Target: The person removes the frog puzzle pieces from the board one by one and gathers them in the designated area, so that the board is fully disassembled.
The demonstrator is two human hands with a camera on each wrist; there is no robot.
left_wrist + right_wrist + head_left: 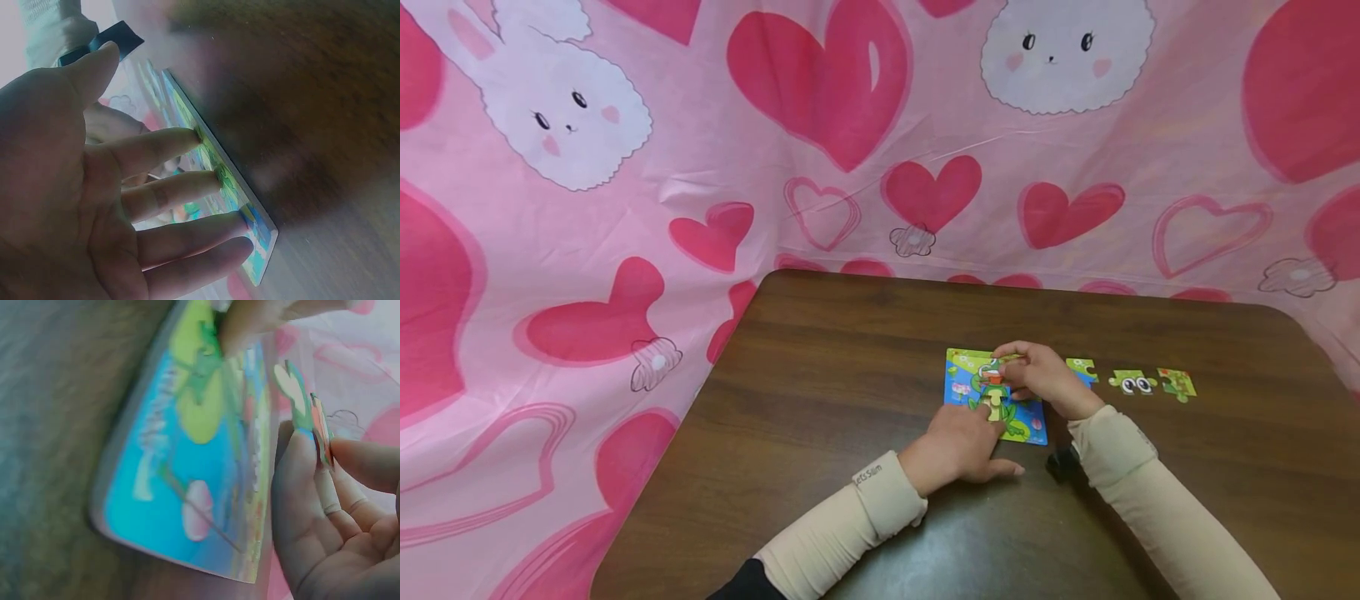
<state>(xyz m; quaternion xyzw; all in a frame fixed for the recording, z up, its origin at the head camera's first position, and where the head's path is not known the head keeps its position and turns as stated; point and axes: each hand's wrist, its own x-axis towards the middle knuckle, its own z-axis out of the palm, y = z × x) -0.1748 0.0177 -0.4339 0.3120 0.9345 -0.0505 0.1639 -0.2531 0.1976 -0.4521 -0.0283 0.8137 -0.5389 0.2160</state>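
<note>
A frog-picture jigsaw board [955, 392] in green and blue lies flat on the table. My left hand [961, 446] rests on its near edge; in the left wrist view straight fingers [169, 200] touch the board's edge and the thumb stands apart. Over the board's far part is my right hand [1045, 379]. Between thumb and fingertips it pinches a green, white and red puzzle piece [294, 397], held up on edge beside the board in the right wrist view. The right hand covers part of the board's right side.
To the right of the board lie loose puzzle pieces: a green and blue one [1081, 367], one with two big eyes [1132, 383] and a green-orange one [1178, 383]. A small black object [1062, 464] sits at the right wrist. A pink heart-print cloth [850, 217] hangs behind the brown table [850, 333].
</note>
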